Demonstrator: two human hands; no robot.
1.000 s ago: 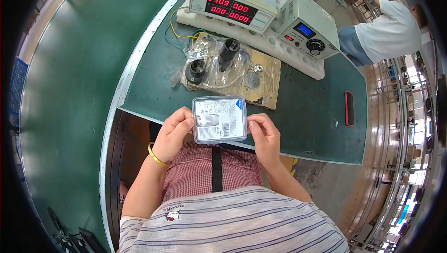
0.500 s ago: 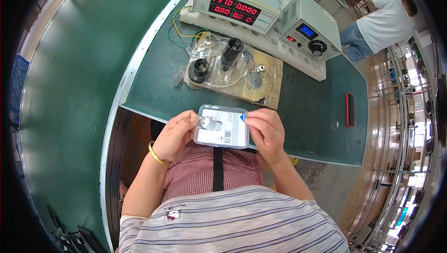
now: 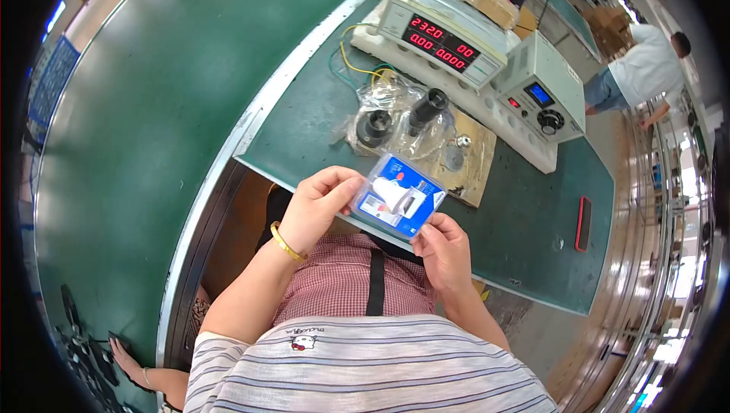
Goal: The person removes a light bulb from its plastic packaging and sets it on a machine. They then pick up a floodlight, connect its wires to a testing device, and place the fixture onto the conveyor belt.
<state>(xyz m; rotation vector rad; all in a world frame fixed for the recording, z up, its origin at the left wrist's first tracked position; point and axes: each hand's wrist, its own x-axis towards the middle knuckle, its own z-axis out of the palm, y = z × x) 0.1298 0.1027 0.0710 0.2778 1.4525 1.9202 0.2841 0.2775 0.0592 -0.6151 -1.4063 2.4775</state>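
Observation:
A clear plastic blister pack [image 3: 389, 214] with a blue printed card and a white item inside is held up over the table's front edge, tilted. My left hand [image 3: 319, 204] pinches its left edge between thumb and fingers. At its lower right corner, my right hand [image 3: 445, 252] grips the pack with thumb and fingertips. Beyond the pack lies a worn board [image 3: 475, 166] partly wrapped in clear film. Two black cylindrical sockets, a shorter one [image 3: 374, 128] and a taller one [image 3: 428, 111], stand on it beside a small metal fitting [image 3: 463, 141].
Behind the board, a meter with red digits [image 3: 442, 39] and a grey box with a dial [image 3: 541, 93] rest on white foam [image 3: 538, 156]. A red-edged phone [image 3: 583, 224] lies at right. Another person's hand [image 3: 128, 360] reaches over black parts at lower left; a person [image 3: 646, 63] stands far right.
The pack has been flipped from its white barcode side to its blue side and now tilts. My view has shifted left. Another person's arm has appeared at lower left.

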